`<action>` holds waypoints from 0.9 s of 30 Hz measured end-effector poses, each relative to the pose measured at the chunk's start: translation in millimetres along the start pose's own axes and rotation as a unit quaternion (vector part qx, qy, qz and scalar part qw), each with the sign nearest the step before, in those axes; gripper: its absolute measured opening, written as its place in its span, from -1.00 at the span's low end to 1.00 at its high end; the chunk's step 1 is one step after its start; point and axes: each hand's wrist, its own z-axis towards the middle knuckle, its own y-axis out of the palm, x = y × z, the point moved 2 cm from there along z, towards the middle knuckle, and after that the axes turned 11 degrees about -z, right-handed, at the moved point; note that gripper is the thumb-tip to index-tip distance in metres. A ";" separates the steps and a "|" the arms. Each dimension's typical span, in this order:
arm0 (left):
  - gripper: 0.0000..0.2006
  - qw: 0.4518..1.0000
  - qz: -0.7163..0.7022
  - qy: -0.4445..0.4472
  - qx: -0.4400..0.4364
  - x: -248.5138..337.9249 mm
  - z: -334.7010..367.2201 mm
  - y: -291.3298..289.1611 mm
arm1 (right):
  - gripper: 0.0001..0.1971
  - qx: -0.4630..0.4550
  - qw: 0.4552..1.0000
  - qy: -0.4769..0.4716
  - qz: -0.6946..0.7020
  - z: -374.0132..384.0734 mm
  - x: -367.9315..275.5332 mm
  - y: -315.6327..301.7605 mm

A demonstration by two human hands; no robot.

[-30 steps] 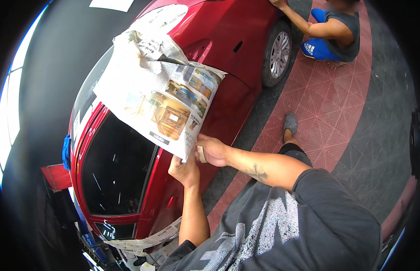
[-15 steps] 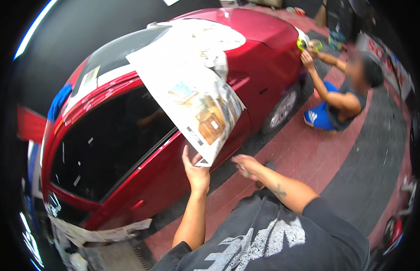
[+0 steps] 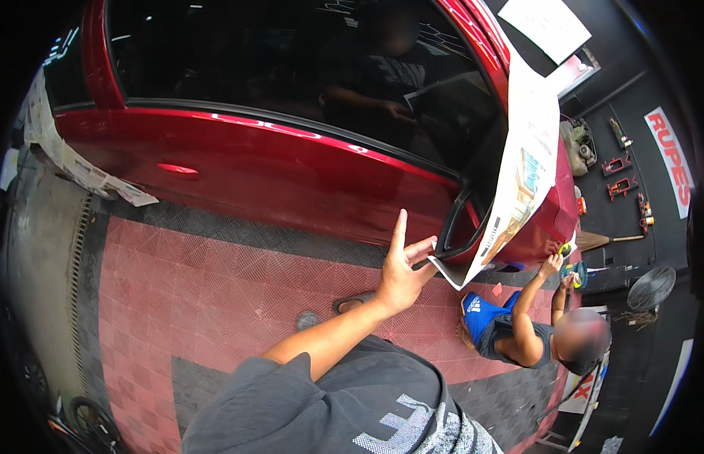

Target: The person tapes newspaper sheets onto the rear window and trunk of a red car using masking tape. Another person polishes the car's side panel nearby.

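My left hand (image 3: 403, 274) reaches in front of the red car's door, its thumb side pointing up and one digit stretched out. Its other fingers are at the lower corner of a printed newspaper sheet (image 3: 518, 193), and the corner appears caught between them. The sheet hangs down the car's front side, beside the black-trimmed side mirror (image 3: 464, 221), and its lower end curls outward. My right hand is out of sight. The red car door (image 3: 276, 163) stands closed, with a dark window (image 3: 253, 68) above it that reflects a person and the sheet.
A co-worker (image 3: 511, 325) crouches by the car's front, both hands near a yellow-green item (image 3: 565, 250). More paper (image 3: 87, 170) lines the car's lower rear edge. A fan (image 3: 651, 287) and a broom (image 3: 594, 240) are at the right. Red and black floor tiles (image 3: 216, 280) lie beneath.
My view has swung and come closer to the door. The left hand stays at the sheet's lower corner, while my right hand has left the picture. The co-worker remains crouched at the front.
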 end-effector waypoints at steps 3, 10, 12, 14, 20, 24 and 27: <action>0.27 1.000 0.024 0.006 0.017 5.5 -0.7 -2.0 | -0.82 0.019 0.996 -0.057 -0.062 -11.2 -22.4 -16.3; -0.02 0.910 0.336 0.236 -0.057 16.6 -3.1 -0.4 | -0.72 -0.001 0.986 -0.131 -0.108 -8.0 -150.7 30.3; -0.10 0.845 0.417 0.312 -0.120 27.5 5.2 -3.8 | -0.70 -0.025 0.977 -0.170 -0.127 4.7 -154.8 47.3; -0.22 0.811 0.440 0.356 -0.149 35.5 12.6 -2.1 | -0.63 -0.018 0.955 -0.213 -0.205 18.1 -151.5 62.5; -0.35 0.821 0.427 0.320 -0.204 38.5 28.8 -20.2 | -0.58 -0.002 0.935 -0.234 -0.267 27.2 -153.7 81.1; 0.09 0.902 0.366 0.149 -0.174 46.5 -14.2 -14.2 | -0.57 0.041 0.959 -0.196 -0.199 -4.9 -144.6 83.5; 0.41 0.873 0.460 0.098 -0.128 35.4 -7.3 -32.6 | -0.55 0.070 0.957 -0.198 -0.199 -14.4 -128.5 94.2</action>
